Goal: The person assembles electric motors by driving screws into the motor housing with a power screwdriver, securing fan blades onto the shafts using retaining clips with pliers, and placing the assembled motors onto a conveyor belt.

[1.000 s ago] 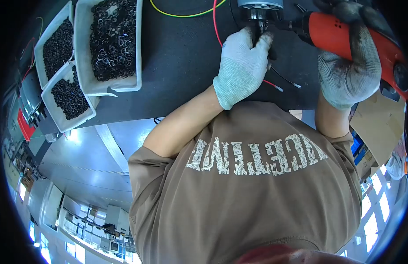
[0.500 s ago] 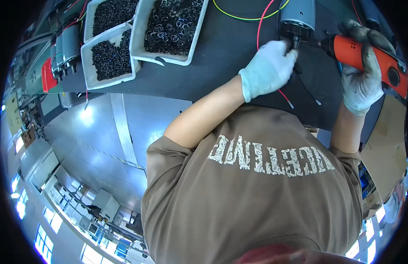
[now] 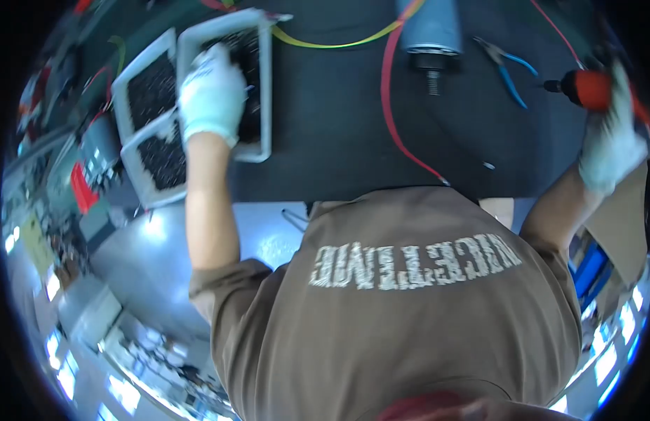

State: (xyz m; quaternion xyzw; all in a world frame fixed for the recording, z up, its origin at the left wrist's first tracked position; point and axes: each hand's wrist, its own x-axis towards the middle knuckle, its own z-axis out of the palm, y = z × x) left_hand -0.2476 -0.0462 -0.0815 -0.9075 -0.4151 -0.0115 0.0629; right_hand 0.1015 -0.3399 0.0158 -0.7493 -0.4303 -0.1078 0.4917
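My left hand (image 3: 212,97), in a pale glove, reaches into the larger white bin (image 3: 266,91) of small black rings. Its fingertips are blurred among the parts, so their closing is unclear. At the right, my gloved right hand (image 3: 614,133) is wrapped round an orange power screwdriver (image 3: 590,90), whose black nose points left. Between the hands lies a grey cylindrical motor (image 3: 431,28), with a threaded shaft (image 3: 433,83) sticking out toward me. Blue-handled pliers (image 3: 508,69) rest on the dark table to the right of the motor.
Two smaller white bins of black parts (image 3: 153,91) (image 3: 163,165) adjoin the large bin. A red wire (image 3: 388,105) and a yellow-green wire (image 3: 332,45) cross the dark table (image 3: 325,140). More grey motors (image 3: 100,144) and a red object (image 3: 83,188) sit at the far left.
My left hand has left the motor's shaft and moved left into the large bin. The screwdriver has drawn back right, away from the shaft. The pliers have come into plain view.
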